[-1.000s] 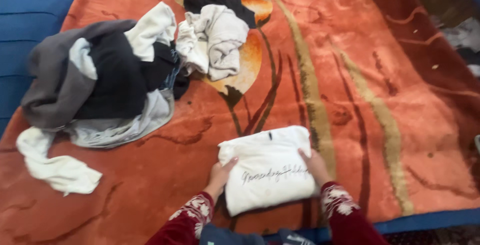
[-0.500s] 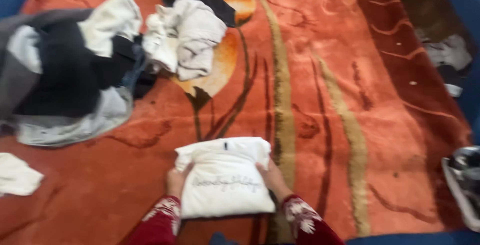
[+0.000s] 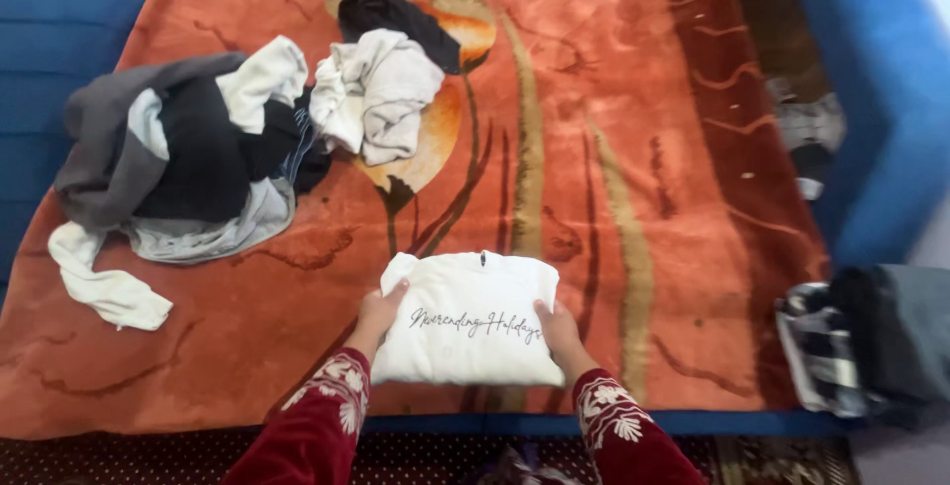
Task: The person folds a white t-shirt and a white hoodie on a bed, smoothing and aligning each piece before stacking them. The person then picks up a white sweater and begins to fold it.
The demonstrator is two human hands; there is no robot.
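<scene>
Folded white garment held at both side edges

Folded white garment (image 3: pixel 470 322) lying flat at lower centre of the frame, on the orange patterned blanket (image 3: pixel 643 99), near its bottom edge. Gripped on its left side by the left hand (image 3: pixel 379 309), fingers curled over the edge with the thumb on top; gripped on its right side by the right hand (image 3: pixel 557 327) in the same way, both closed on the cloth. Red embroidered sleeves (image 3: pixel 327 406) showing below the wrists.

Likely soft and light, limp rather than stiff, so apt to sag or come unfolded if lifted by one corner. Best taken as now, at both sides, or with palms slid underneath to keep the folds square. Not fragile, not slippery by the look of the knit.

Heap of grey, black and white clothes (image 3: pixel 188 158) at upper left, well apart. Smaller pale bundle (image 3: pixel 381 94) at upper centre, with a black piece (image 3: pixel 391 15) behind it. Dark and checked clothing (image 3: pixel 861 346) at lower right, off the blanket
</scene>
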